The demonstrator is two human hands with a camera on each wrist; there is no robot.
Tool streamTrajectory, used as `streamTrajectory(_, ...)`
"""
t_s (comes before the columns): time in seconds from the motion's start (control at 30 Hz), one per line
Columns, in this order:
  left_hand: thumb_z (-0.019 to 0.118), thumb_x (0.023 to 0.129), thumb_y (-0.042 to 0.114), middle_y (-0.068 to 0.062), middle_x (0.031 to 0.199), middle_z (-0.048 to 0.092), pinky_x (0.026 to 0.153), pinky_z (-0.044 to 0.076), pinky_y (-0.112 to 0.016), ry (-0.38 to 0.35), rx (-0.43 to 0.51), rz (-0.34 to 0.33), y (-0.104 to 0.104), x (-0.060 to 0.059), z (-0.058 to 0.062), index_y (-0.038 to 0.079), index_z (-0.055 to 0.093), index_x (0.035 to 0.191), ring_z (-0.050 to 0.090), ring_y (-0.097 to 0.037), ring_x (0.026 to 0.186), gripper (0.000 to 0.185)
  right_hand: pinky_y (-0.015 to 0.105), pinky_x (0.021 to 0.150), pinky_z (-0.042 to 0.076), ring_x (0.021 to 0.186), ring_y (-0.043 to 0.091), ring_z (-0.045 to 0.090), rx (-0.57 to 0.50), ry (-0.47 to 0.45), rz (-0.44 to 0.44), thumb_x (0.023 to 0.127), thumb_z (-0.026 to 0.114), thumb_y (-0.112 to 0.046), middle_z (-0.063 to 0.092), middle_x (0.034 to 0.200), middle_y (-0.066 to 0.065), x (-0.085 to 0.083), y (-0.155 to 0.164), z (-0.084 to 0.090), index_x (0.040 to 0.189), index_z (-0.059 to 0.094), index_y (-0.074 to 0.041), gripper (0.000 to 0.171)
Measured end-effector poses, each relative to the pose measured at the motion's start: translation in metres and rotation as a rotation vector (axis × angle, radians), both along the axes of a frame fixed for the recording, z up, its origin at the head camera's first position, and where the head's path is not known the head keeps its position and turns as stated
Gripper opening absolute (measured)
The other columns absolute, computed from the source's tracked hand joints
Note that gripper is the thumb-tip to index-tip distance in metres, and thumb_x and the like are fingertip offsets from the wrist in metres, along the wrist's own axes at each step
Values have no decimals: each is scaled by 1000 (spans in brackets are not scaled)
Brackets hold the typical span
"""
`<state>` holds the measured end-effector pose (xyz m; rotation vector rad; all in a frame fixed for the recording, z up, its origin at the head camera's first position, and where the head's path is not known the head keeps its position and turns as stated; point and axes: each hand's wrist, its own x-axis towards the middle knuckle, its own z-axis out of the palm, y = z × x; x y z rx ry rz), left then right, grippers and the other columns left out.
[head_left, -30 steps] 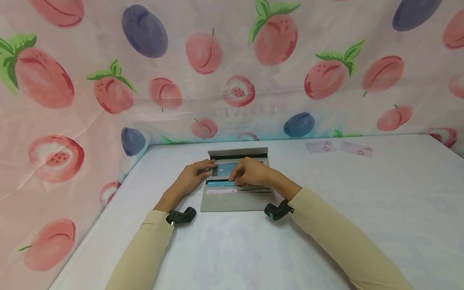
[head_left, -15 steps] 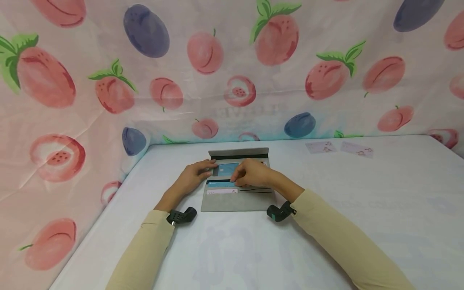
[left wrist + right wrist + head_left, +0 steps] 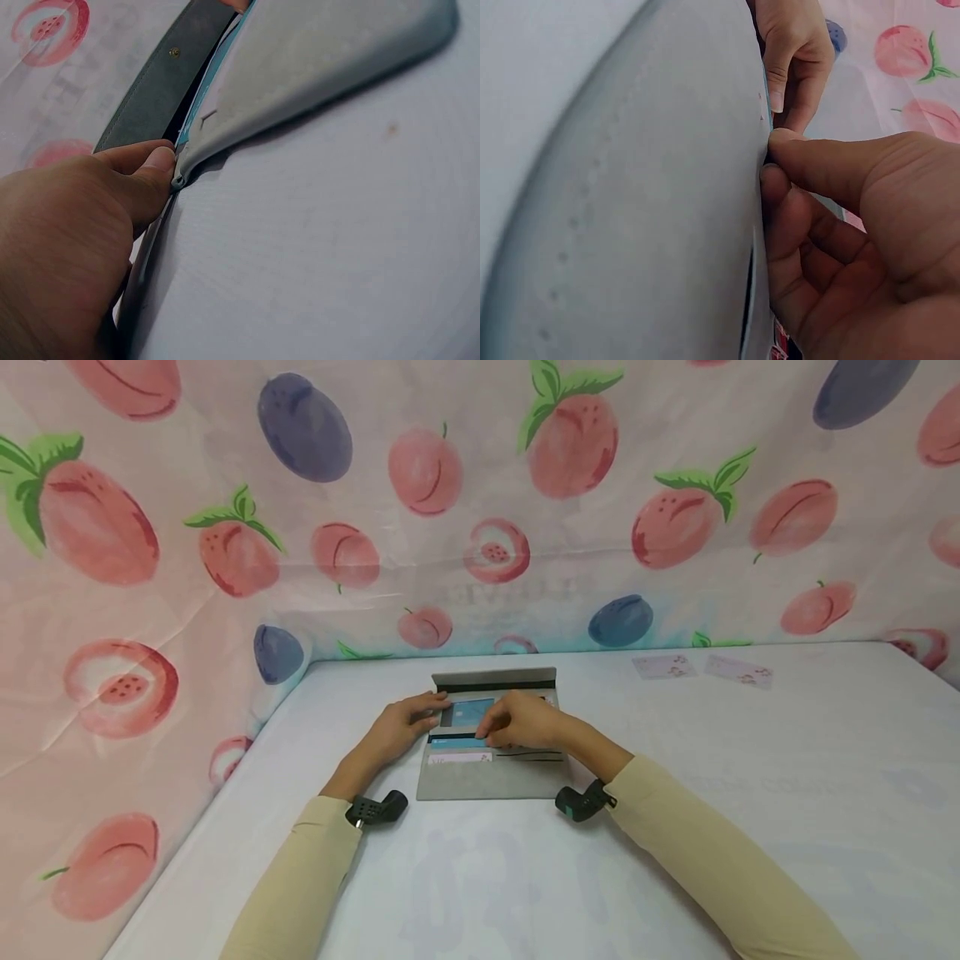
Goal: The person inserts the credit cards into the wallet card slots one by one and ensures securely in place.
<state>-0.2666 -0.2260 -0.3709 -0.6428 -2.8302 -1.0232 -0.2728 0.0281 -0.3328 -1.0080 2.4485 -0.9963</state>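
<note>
A grey wallet [image 3: 480,785] lies unfolded on the white table. My left hand [image 3: 397,724] grips its left edge, thumb and forefinger together there in the left wrist view. Over the middle, my right hand [image 3: 525,720] pinches a blue card [image 3: 455,743] at the mouth of its slot, thumb and forefinger right at the pocket edge in the right wrist view. Most of that card is hidden by the pocket and fingers. A second blue card [image 3: 467,713] sits higher up, and a pinkish card [image 3: 457,758] pokes out of the slot below.
Two pale pink cards, a left one [image 3: 663,666] and a right one [image 3: 738,672], lie at the back right of the table [image 3: 675,727]. The wallet's far flap [image 3: 495,677] stands raised. Behind hangs a fruit-print curtain [image 3: 450,585].
The blue card under my right hand has slid slightly down into its slot, showing more dark strip above it. My right hand has shifted down a little; the left stays at the wallet's edge.
</note>
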Motion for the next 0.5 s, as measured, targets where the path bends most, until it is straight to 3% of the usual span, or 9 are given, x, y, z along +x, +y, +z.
streamTrajectory(0.37, 61, 94, 11, -6, 140, 50, 111, 26, -47, 16, 7, 2, 2, 2, 3, 8, 63, 127, 37, -27, 136, 33, 29, 71, 52, 82, 11, 62, -39, 117, -26, 89, 69, -13, 68, 91, -4, -4, 18, 4, 104, 73, -11, 16)
streamTrajectory(0.5, 60, 94, 10, -7, 140, 50, 111, 26, -47, 20, 6, -1, 1, 2, 2, 8, 62, 128, 36, -27, 136, 34, 32, 77, 53, 87, 14, 63, -67, 145, -92, 90, 69, -15, 69, 94, -4, -11, 37, 3, 105, 73, -11, 17)
